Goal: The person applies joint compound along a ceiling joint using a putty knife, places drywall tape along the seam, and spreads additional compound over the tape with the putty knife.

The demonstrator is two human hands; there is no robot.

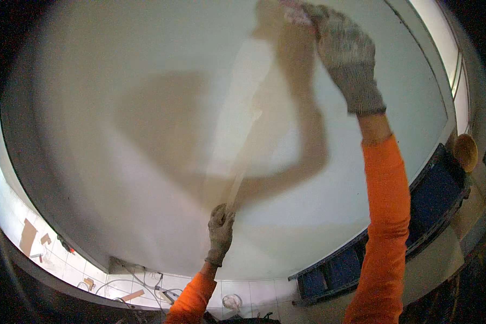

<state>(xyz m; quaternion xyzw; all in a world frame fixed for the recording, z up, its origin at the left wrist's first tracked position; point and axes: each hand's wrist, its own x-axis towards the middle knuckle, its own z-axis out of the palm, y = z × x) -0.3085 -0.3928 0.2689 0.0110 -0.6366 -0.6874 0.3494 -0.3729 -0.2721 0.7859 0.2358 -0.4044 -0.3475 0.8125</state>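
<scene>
My left hand, in a grey knit glove with an orange sleeve, grips the lower end of a long pale pole. The pole runs up and to the right, blurred, across a white plastered surface. My right hand, gloved the same way, is raised high and closed near the pole's upper end at the top edge of the view. Shadows of both arms and the pole fall on the white surface.
A blue ladder-like frame leans along the right side, with a round yellow object beside it. Below, a tiled floor carries cables, brown scraps and small tools. A bright window strip sits at the upper right.
</scene>
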